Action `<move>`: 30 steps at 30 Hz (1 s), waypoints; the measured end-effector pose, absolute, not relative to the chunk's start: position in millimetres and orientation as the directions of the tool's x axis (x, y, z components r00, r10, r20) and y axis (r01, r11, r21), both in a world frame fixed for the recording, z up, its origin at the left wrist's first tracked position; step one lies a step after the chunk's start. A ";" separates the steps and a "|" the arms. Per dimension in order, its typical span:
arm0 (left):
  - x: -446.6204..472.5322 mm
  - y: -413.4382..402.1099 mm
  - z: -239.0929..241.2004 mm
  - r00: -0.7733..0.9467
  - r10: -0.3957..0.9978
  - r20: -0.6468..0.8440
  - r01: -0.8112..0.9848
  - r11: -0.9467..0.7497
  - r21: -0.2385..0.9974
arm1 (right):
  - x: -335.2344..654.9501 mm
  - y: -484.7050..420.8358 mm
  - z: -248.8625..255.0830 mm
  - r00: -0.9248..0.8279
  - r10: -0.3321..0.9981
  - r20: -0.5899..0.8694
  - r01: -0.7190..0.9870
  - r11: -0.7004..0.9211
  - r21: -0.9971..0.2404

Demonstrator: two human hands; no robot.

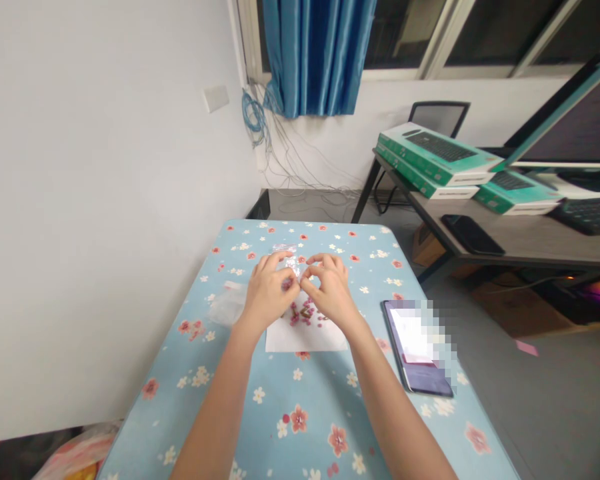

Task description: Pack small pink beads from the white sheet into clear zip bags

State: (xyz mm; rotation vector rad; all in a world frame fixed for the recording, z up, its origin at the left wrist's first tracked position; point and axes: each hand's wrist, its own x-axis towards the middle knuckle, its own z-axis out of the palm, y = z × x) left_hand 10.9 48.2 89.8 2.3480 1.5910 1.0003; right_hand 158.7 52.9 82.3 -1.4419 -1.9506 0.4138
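Note:
My left hand (pixel 273 287) and my right hand (pixel 327 287) meet over a white sheet of paper (pixel 305 340), thumb and forefinger of each pinched together. Whatever sits between the fingertips is too small to make out. Below them, small pink beads (pixel 306 313) lie scattered on the paper, with a few brownish bits among them. Just beyond the hands rests a small clear zip bag (pixel 286 248), partly covered by my fingers. To the left of my left hand is a crumpled translucent plastic bag (pixel 226 307).
A blue flowered cloth covers the table (pixel 260 413). A phone (pixel 417 347) with a lit screen lies at the right edge. On the desk to the right are green keyboard boxes (pixel 440 153), a dark phone (pixel 473 233) and a monitor (pixel 575 113). A wall borders the left side.

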 end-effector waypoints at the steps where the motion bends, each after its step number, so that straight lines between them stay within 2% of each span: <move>1: 12.7 47.5 89.7 0.226 0.861 0.456 0.790 -0.436 0.431 | 158.8 53.2 81.9 -0.160 0.930 0.330 0.726 0.337 -0.599; 7: 16.1 46.5 88.4 0.210 0.832 0.514 0.848 -0.417 0.328 | 160.3 53.2 82.4 -0.122 0.926 0.356 0.745 0.323 -0.584; 12: -0.5 50.6 92.3 0.028 0.834 0.551 0.858 -0.303 0.416 | 156.4 49.9 88.7 -0.083 0.933 0.350 0.743 0.292 -0.602; 15: -9.1 52.3 94.7 0.109 0.872 0.477 0.788 -0.368 0.493 | 157.2 49.9 90.6 -0.088 0.926 0.367 0.726 0.312 -0.613; 19: -13.7 49.6 96.6 0.322 0.874 0.365 0.619 -0.485 0.618 | 168.9 52.0 91.5 -0.167 0.904 0.393 0.704 0.388 -0.594; 23: -11.8 45.1 95.0 0.484 0.840 0.245 0.530 -0.504 0.681 | 182.1 51.2 96.1 -0.308 0.897 0.317 0.723 0.437 -0.535; 27: -4.1 45.4 90.8 0.509 0.826 0.242 0.523 -0.520 0.676 | 186.5 48.4 100.4 -0.406 0.873 0.271 0.713 0.488 -0.504; 30: -0.8 46.6 89.9 0.526 0.804 0.280 0.485 -0.553 0.677 | 187.2 47.6 101.1 -0.418 0.867 0.270 0.711 0.497 -0.498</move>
